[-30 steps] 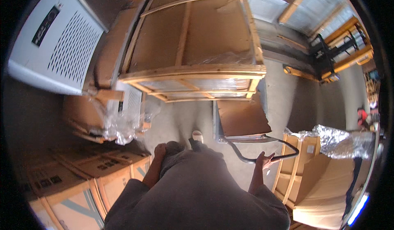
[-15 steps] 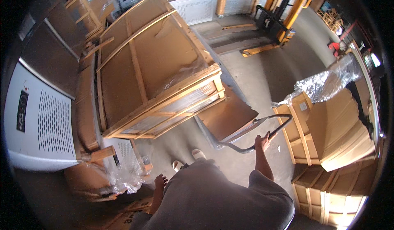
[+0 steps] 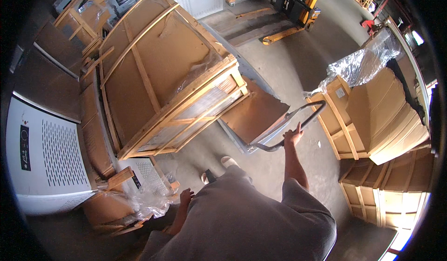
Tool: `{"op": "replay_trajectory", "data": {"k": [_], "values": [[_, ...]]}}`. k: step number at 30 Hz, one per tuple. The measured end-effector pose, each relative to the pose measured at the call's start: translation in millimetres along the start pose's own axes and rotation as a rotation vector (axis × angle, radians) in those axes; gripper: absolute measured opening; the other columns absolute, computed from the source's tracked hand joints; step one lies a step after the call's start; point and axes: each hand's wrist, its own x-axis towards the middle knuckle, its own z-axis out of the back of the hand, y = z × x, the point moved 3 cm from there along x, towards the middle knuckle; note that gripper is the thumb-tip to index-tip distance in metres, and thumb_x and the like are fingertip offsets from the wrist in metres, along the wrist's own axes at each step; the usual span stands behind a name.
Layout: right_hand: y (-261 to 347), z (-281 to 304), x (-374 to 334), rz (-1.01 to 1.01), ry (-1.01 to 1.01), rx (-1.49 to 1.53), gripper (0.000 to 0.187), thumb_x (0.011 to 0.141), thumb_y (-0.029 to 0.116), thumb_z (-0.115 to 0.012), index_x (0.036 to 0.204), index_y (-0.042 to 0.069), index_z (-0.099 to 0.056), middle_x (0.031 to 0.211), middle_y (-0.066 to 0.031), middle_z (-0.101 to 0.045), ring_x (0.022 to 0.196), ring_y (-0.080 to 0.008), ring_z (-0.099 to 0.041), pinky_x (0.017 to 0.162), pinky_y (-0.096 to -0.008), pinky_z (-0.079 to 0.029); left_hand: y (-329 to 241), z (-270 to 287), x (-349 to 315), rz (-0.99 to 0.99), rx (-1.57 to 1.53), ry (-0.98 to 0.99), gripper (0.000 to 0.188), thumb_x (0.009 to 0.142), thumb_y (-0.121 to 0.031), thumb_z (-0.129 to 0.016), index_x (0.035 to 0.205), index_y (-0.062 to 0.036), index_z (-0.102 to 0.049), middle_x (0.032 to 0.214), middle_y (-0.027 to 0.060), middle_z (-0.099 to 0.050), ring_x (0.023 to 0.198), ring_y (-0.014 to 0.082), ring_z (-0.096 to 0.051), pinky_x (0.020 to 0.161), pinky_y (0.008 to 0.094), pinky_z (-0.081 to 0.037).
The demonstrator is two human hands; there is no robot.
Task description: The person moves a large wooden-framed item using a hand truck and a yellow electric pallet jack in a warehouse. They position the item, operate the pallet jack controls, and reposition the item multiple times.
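Observation:
My right hand [image 3: 292, 136] is closed round the black loop handle [image 3: 313, 117] of a flat platform cart, with my arm stretched out ahead. A brown cardboard sheet [image 3: 253, 109] lies on the near end of the cart's grey-blue deck [image 3: 231, 139]. Farther along, a large cardboard box in a wooden crate frame [image 3: 160, 61] sits over the deck and reaches past its left side. By my left side hangs my left hand [image 3: 186, 196], its fingers loosely bent and apart, with nothing visible in it. Clear plastic wrap [image 3: 151, 203] is nearest to that hand.
At left stands a white perforated metal cabinet [image 3: 51, 154]. A yellow pallet stacker [image 3: 298, 9] is parked at the back, its forks along the floor. Wood-framed cardboard boxes [image 3: 344, 121] and silver wrap [image 3: 363, 58] line the right side.
The view has turned slightly, so the cart, crate and right-hand boxes appear higher in it. My right hand stays on the handle. My left hand's fingers look a little more bent.

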Motion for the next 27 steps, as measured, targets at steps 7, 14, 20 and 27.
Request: {"op": "replay_trajectory", "data": {"k": [7,14,20,27], "values": [[18,-2,-26,0.220,-0.033,-0.253,0.077,0.076,0.000,-0.051,0.148,0.025,-0.041,0.120,-0.0233,-0.044,0.084,-0.0363,-0.063,0.077,-0.0430,-0.056,-54,16,26,0.497,-0.996,0.093,0.039,0.094,-0.037,-0.056,0.122,-0.0095,-0.054,0.100,0.0092,-0.067,0.079,0.0192,-0.064,0.065,0.0347,-0.049],[50,16,-32,0.067,0.067,-0.313,0.077,0.077,0.003,-0.052,0.149,0.027,-0.040,0.125,-0.0286,-0.043,0.089,-0.0381,-0.063,0.081,-0.0446,-0.055,-126,9,62,0.165,-0.787,0.085,0.036,0.097,-0.040,-0.054,0.116,-0.0103,-0.058,0.099,0.0073,-0.068,0.079,0.0167,-0.063,0.069,0.0335,-0.049],[64,25,-22,-0.006,0.184,-0.364,0.078,0.077,0.008,-0.056,0.151,0.027,-0.037,0.116,-0.0291,-0.048,0.100,-0.0400,-0.058,0.093,-0.0467,-0.048,-160,10,66,0.077,-0.840,0.050,0.037,0.098,-0.042,-0.052,0.112,-0.0084,-0.060,0.092,0.0055,-0.065,0.076,0.0141,-0.061,0.068,0.0311,-0.051],[66,29,-2,0.129,0.125,-0.367,0.076,0.077,0.009,-0.056,0.149,0.024,-0.040,0.112,-0.0297,-0.055,0.096,-0.0409,-0.060,0.090,-0.0473,-0.049,-125,8,56,0.226,-0.821,0.069,0.031,0.098,-0.033,-0.054,0.112,-0.0062,-0.060,0.093,0.0061,-0.065,0.076,0.0160,-0.063,0.069,0.0340,-0.053]]}}
